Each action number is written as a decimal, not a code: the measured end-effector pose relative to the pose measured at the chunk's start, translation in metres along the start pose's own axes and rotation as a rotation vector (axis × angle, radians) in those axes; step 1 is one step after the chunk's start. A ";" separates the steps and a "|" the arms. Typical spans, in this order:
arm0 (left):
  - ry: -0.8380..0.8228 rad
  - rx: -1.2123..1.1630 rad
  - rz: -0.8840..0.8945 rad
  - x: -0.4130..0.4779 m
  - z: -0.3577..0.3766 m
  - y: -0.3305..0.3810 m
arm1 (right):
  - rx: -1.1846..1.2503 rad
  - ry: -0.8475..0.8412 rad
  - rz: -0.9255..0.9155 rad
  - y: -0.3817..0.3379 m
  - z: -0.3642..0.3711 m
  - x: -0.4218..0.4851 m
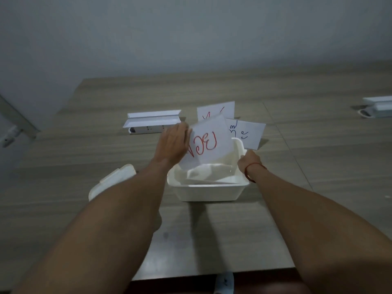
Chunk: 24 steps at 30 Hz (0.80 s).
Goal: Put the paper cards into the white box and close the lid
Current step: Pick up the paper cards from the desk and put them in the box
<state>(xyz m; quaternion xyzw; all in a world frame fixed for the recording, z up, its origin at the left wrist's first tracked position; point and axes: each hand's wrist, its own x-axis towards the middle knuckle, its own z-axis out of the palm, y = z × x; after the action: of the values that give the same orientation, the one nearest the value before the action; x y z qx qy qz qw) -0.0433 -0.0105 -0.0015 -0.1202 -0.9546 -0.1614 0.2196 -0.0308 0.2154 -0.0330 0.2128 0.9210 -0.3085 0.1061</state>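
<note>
The left hand (172, 143) pinches a red-lettered card (209, 143), lowering it into the white box (209, 190); the right hand (247, 161) grips the box's rim. Next: release, then fetch the remaining cards (247, 132).

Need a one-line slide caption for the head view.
Left hand lowers a red-lettered card into the open white box; right hand steadies its rim, lid lying off to the left.

Lid (112, 179) half hidden behind left forearm; right fingertips unseen.
</note>
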 end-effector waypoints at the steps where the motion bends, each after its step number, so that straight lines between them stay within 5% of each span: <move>1: -0.049 -0.005 0.013 -0.009 0.007 0.001 | 0.030 0.004 0.007 0.001 0.001 0.000; 7: -0.372 -0.028 -0.008 -0.049 0.031 0.004 | 0.097 0.031 0.063 -0.001 0.004 0.004; 11: -0.613 -0.201 -0.208 -0.060 0.035 0.008 | 0.074 0.058 0.100 -0.006 0.008 0.001; 19: -0.061 -0.024 -0.270 -0.045 0.034 -0.004 | 0.120 0.113 0.110 -0.009 0.007 0.009; 24: -0.160 -0.027 -0.678 -0.036 0.043 -0.010 | 0.059 0.164 0.028 -0.021 -0.003 0.032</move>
<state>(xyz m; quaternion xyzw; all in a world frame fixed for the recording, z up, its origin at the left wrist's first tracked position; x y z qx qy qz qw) -0.0314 -0.0095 -0.0567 0.1887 -0.9521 -0.2280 0.0762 -0.0691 0.2129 -0.0305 0.2533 0.9141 -0.3153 0.0283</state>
